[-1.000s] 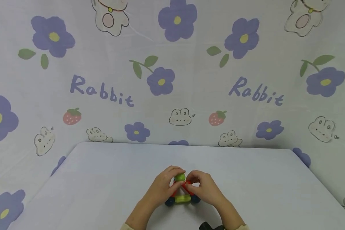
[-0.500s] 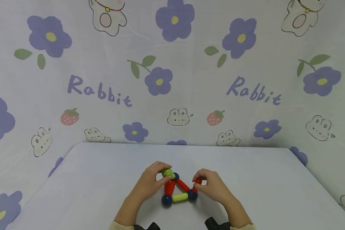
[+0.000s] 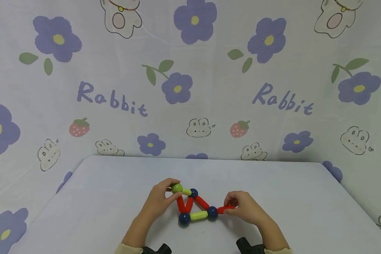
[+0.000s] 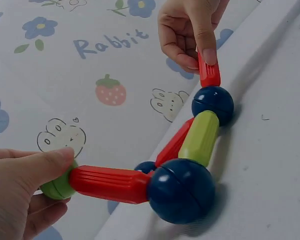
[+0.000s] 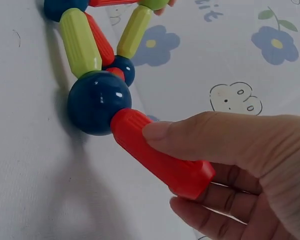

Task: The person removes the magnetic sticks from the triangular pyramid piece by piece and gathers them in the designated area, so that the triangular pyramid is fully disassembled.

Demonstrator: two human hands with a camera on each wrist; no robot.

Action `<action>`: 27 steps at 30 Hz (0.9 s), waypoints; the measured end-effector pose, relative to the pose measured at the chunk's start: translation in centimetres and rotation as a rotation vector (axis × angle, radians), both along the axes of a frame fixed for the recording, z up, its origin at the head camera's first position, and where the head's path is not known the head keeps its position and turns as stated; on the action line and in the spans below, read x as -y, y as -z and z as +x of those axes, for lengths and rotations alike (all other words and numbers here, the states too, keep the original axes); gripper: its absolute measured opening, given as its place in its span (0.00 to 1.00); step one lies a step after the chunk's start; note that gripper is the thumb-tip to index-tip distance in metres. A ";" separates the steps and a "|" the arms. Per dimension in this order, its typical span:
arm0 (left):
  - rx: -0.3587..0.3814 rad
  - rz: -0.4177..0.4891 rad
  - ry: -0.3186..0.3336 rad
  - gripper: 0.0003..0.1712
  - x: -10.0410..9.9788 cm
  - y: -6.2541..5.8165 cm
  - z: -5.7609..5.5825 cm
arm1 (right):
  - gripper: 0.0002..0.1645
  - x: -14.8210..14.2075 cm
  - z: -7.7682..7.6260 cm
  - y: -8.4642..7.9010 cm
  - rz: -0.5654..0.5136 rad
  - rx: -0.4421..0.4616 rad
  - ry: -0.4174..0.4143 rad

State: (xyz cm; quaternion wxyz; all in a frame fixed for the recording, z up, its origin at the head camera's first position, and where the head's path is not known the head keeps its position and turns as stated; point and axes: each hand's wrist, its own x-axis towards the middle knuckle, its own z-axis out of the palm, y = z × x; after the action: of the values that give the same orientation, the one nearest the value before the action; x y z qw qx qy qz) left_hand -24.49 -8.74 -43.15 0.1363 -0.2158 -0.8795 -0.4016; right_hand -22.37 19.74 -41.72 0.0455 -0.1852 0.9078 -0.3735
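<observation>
My left hand (image 3: 157, 201) pinches a green ball (image 3: 176, 188) at the upper left corner of a magnetic ball-and-rod build. From that ball a yellow-green rod (image 3: 186, 191) runs to a rear dark blue ball (image 3: 194, 193), and a red rod (image 4: 110, 184) to the front left dark blue ball (image 3: 184, 219). Another yellow-green rod (image 3: 199, 216) links this one to the front right dark blue ball (image 3: 212, 212). Between thumb and fingers, my right hand (image 3: 247, 208) holds a red rod (image 5: 155, 152) whose near end touches the front right ball.
The build stands on a white table (image 3: 114, 183), its lower balls on the surface. Behind the table hangs a cloth (image 3: 209, 106) printed with flowers and rabbits. Black wrist mounts (image 3: 158, 249) show at both sleeves.
My left hand has moved left with the green ball, spreading the build. My right hand has moved right, and its red rod has swung outward, now pointing right from the front right ball.
</observation>
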 end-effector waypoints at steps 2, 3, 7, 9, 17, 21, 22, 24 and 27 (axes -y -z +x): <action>0.017 0.011 -0.022 0.18 0.0 0.4 -0.1 | 0.09 -0.1 0.0 0.0 0.011 0.012 0.014; 0.028 0.011 -0.035 0.18 0.1 0.7 -0.1 | 0.09 -0.1 0.1 0.1 0.016 0.018 0.026; 0.088 -0.008 -0.065 0.17 0.5 1.5 -0.3 | 0.10 -0.5 0.1 0.2 0.050 0.015 0.077; 0.118 -0.029 -0.054 0.16 0.7 1.9 -0.4 | 0.11 -0.8 0.1 0.3 0.063 0.023 0.103; 0.161 -0.059 0.044 0.17 0.8 3.7 -0.9 | 0.13 -2.3 0.1 0.9 0.074 0.100 0.155; 0.184 -0.053 0.075 0.16 0.4 4.2 -0.9 | 0.13 -3.0 -0.1 1.3 0.071 0.135 0.155; 0.188 -0.050 0.080 0.16 0.4 4.3 -0.8 | 0.13 -3.1 -0.1 1.3 0.069 0.142 0.162; 0.189 -0.042 0.087 0.15 0.3 4.5 -0.7 | 0.13 -3.2 -0.1 1.4 0.073 0.148 0.176; 0.191 -0.013 0.089 0.15 0.3 4.8 -0.6 | 0.13 -3.2 -0.2 1.5 0.060 0.167 0.194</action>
State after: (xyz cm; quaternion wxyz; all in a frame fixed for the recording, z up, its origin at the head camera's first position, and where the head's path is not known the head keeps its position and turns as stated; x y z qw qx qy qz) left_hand -25.11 -9.00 -47.93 0.0326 -0.2163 -0.8805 -0.4205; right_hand -22.58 22.91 -43.22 0.0899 -0.0634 0.9253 -0.3628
